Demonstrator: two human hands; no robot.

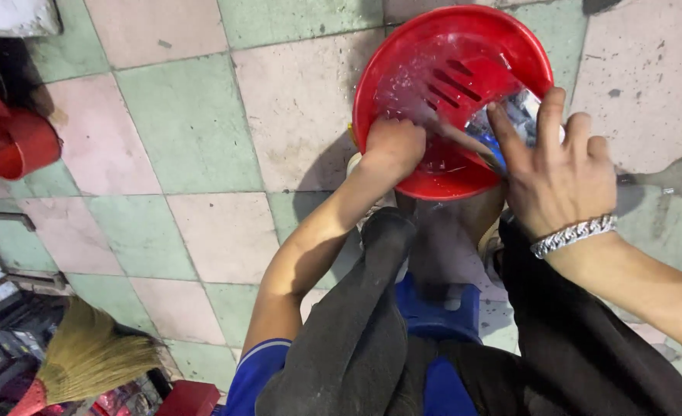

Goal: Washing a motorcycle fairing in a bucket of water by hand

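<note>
Over the checkered tile floor (187, 131), at the near rim of the red plastic basin (402, 54), your left hand (393, 146) is balled up, fingers (402, 132) curled tight on a wooden handle (464, 142); what is on its end can't be made out under the water. Forearm runs up from lower left, elbow bent, wrist over the rim. Your right hand (560, 173) hovers at the basin's right edge, fingers (550, 112) spread and loosely bent, tips touching a wet, clear bluish thing (514, 115) too blurred to name. Nothing clamped there. A silver chain bracelet (573, 234) sits on that wrist. The basin holds water and stands on the floor ahead of your knees; you sit on a blue stool (439, 312). A straw broom (87, 358) lies lower left.
</note>
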